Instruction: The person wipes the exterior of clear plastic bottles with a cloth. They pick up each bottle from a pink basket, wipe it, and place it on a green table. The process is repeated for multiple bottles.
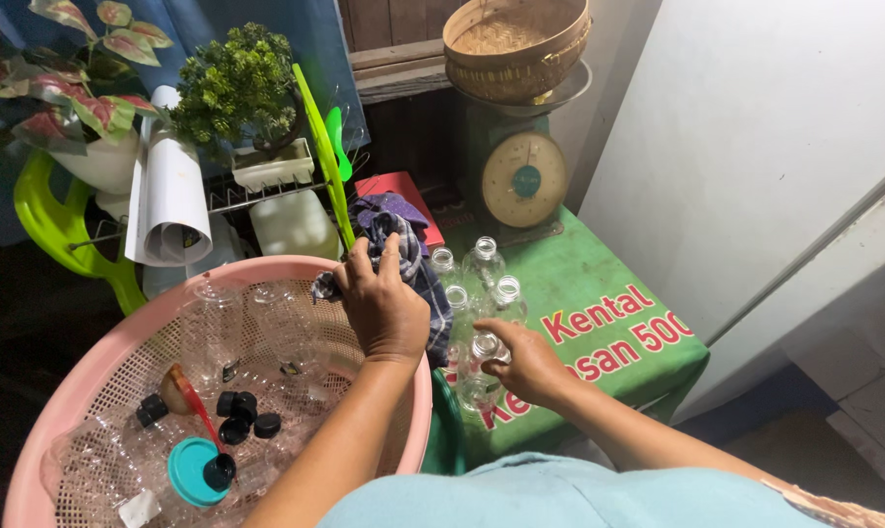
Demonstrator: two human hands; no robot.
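Observation:
My left hand (pixel 384 303) grips a dark checked cloth (pixel 411 256) over the rim of a pink plastic basket (pixel 266 270). My right hand (pixel 530 364) is closed around a clear plastic bottle (pixel 483 354) standing on the green-covered surface (pixel 608 293). Several other clear open bottles (pixel 482 262) stand just behind it. Inside the basket lie more clear bottles (pixel 217 328), several black caps (pixel 242 416), a teal funnel (pixel 196 471) and a red spoon-like tool (pixel 196 406).
A green kitchen scale (pixel 522 176) with a woven basket (pixel 516 44) on top stands behind the bottles. Potted plants (pixel 237 83), a rolled white paper (pixel 169 200), a white jug (pixel 294 225) and a green plastic chair (pixel 61 230) crowd the back left. A white wall (pixel 755 147) is at right.

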